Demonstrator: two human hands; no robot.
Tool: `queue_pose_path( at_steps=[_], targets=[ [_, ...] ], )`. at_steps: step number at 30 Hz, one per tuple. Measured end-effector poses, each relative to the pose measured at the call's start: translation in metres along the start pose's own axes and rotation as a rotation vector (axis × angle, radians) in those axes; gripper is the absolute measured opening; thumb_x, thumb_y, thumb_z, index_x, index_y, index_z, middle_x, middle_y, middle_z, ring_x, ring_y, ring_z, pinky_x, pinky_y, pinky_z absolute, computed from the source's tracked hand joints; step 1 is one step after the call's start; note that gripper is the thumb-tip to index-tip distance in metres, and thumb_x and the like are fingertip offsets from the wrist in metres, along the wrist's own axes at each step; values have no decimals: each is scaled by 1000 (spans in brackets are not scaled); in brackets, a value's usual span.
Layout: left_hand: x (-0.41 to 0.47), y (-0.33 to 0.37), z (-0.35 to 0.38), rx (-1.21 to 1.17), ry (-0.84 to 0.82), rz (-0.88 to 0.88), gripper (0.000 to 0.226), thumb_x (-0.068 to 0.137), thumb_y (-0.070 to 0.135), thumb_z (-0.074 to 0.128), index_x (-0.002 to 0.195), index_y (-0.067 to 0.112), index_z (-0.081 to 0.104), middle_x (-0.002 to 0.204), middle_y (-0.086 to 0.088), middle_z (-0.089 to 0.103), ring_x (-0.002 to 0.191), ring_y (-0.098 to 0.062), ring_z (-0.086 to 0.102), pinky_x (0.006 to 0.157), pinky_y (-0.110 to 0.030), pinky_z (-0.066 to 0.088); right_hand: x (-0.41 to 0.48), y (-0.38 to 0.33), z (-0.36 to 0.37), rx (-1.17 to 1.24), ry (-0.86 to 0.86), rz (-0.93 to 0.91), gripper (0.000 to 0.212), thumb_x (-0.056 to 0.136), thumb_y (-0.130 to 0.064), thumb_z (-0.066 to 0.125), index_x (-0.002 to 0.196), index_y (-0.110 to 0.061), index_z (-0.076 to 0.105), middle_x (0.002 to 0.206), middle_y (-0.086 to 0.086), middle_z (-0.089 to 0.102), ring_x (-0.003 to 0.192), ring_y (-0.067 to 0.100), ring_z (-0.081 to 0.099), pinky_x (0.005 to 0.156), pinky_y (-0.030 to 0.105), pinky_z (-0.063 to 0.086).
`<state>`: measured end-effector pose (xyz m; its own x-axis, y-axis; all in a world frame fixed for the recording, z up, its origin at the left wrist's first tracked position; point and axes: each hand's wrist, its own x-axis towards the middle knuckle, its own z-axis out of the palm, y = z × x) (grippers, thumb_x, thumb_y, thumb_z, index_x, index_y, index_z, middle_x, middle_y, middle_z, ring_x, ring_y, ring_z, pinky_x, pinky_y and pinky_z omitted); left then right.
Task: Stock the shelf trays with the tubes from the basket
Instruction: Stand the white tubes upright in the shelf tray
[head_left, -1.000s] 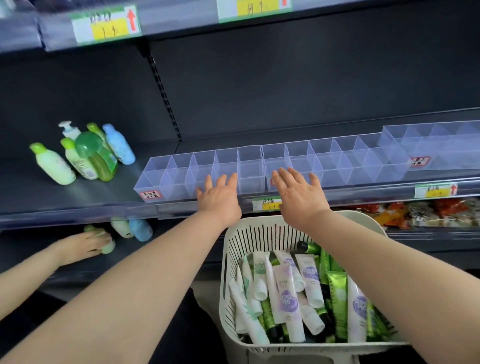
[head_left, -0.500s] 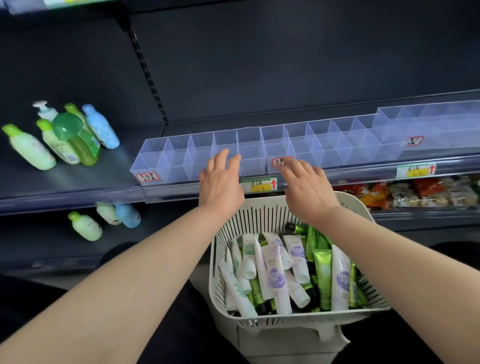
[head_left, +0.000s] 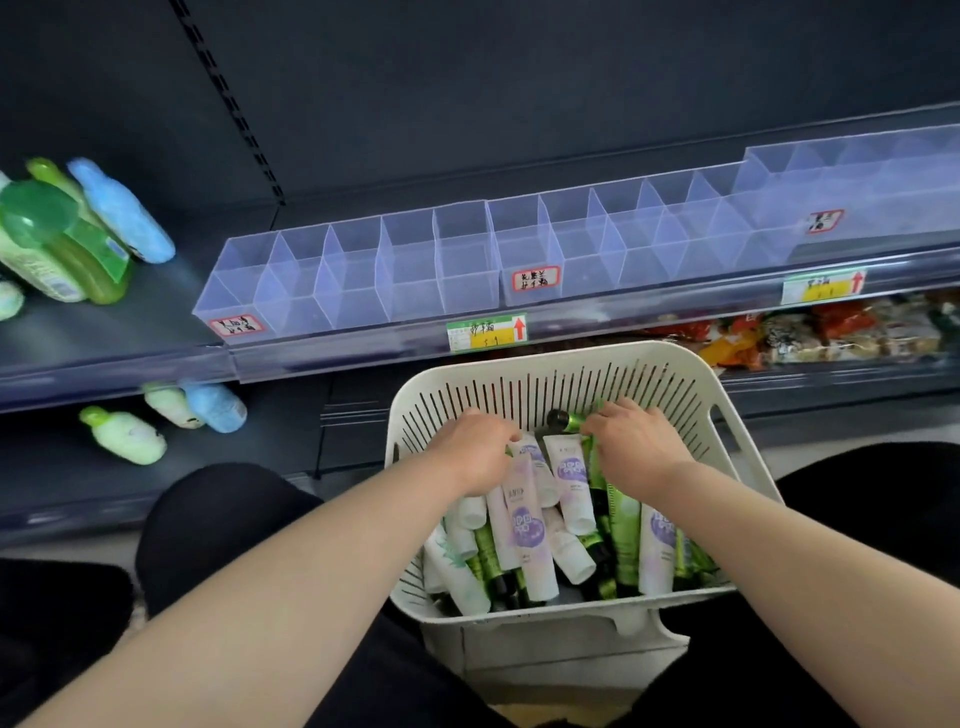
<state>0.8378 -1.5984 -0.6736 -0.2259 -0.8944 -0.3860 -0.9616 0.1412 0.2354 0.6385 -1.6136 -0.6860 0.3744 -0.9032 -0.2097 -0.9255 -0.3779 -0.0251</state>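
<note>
A white slotted basket (head_left: 545, 371) stands below the shelf edge, between my knees. It holds several tubes, white ones with purple print (head_left: 524, 530) and green ones (head_left: 623, 535). My left hand (head_left: 475, 452) reaches into the basket's back left, its fingers curled down onto the ends of the white tubes; a grip is hidden. My right hand (head_left: 636, 441) is at the back right, its fingertips pinching a green tube with a black cap (head_left: 566, 420). Clear divided trays (head_left: 363, 280) line the shelf above, with nothing in their compartments.
Green, white and blue bottles (head_left: 78, 234) lie on the shelf left of the trays, and three more bottles (head_left: 124, 436) lie on the lower shelf. Snack packs (head_left: 831, 332) fill the lower shelf at right. A price tag (head_left: 485, 332) sits on the shelf rail.
Both hands dropped from the front of the shelf trays down into the basket and now touch the tubes. The camera tilted downward.
</note>
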Motion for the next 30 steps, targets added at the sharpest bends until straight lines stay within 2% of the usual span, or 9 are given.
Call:
queue_pose_path(
  at_steps=[3, 6, 8, 11, 15, 18, 21, 24, 30],
  targets=[
    [7, 6, 9, 97, -96, 33, 33, 99, 25, 40, 128, 24, 56, 118, -3, 58, 114, -25, 46, 91, -43, 45, 9, 0, 12, 20, -71, 3, 40, 89, -15, 47, 127, -26, 54, 125, -2, 54, 118, 20, 45, 96, 38, 40],
    [13, 5, 16, 118, -122, 32, 12, 97, 25, 43, 94, 25, 54, 104, -5, 58, 104, -26, 49, 83, -41, 45, 18, -4, 23, 109, -142, 28, 40, 90, -17, 49, 129, -27, 53, 131, -1, 52, 123, 21, 42, 101, 40, 38],
    [13, 0, 15, 52, -126, 20, 10, 93, 31, 52, 84, 30, 48, 94, 1, 54, 100, -22, 49, 75, -35, 41, 22, -7, 29, 144, -160, 47, 42, 91, -16, 49, 132, -26, 50, 134, -1, 51, 125, 20, 41, 103, 41, 36],
    [11, -10, 6, -39, -176, 38, 7, 91, 33, 59, 86, 28, 57, 86, 8, 54, 92, -16, 52, 70, -33, 41, 29, -8, 36, 115, -177, 46, 43, 93, -19, 45, 136, -23, 44, 135, 1, 49, 126, 22, 41, 104, 43, 36],
    [7, -26, -9, -272, -202, -2, 16, 92, 25, 61, 79, 30, 54, 82, 9, 57, 79, -14, 55, 62, -27, 40, 39, -11, 37, 90, -267, 56, 46, 97, -32, 41, 141, -20, 35, 138, 8, 39, 128, 27, 35, 104, 44, 32],
    [6, -31, -20, -346, -88, -63, 6, 96, 25, 55, 93, 22, 58, 90, 2, 60, 81, -17, 56, 66, -31, 42, 46, -14, 36, 58, -363, 67, 53, 96, -42, 42, 143, -20, 31, 143, 11, 33, 135, 30, 28, 109, 49, 26],
    [8, -33, -27, -327, 98, -175, 16, 99, 28, 47, 102, 18, 59, 95, -3, 62, 87, -24, 57, 73, -36, 45, 51, -14, 32, 46, -451, 70, 61, 94, -47, 46, 145, -20, 27, 151, 11, 29, 143, 31, 15, 112, 55, 17],
    [8, -30, -26, -261, 170, -230, 18, 100, 30, 44, 104, 18, 57, 97, -3, 63, 89, -25, 57, 72, -36, 44, 53, -17, 28, 29, -498, 55, 72, 89, -51, 52, 147, -19, 24, 155, 10, 23, 146, 31, 0, 113, 58, 6],
    [5, -17, -11, -232, 96, -169, 16, 101, 31, 44, 100, 18, 54, 93, -2, 61, 86, -23, 56, 67, -34, 41, 36, -24, 25, -96, -578, -41, 102, 66, -70, 67, 146, -20, 28, 150, 6, 29, 140, 32, 16, 109, 60, 16]
  ],
)
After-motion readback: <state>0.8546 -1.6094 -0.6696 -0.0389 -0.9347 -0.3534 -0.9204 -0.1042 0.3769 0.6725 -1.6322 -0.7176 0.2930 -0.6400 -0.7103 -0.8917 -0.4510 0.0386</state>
